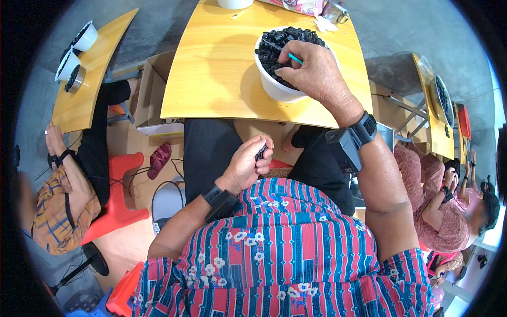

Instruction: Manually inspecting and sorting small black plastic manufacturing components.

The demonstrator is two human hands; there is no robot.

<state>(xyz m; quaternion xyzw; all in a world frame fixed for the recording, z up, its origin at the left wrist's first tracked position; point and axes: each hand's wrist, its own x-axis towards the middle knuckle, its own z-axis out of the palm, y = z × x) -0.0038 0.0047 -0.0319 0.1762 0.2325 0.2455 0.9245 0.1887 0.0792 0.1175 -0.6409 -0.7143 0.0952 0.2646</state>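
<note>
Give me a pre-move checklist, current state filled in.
1. Slim teal stick in the right hand's grip: ok, held between fingers.
2. Stick's tip visible: cannot tell where it ends; the hand hides part of it.
3. White round plastic tub stocked: ok, heaped with small black parts.
4. Tub steady: ok, upright on the yellow wooden table.
5. Left hand piece count: cannot tell; fingers cover most of the dark contents.
6. Both hands over the table: not ok, left is above the lap.
</note>
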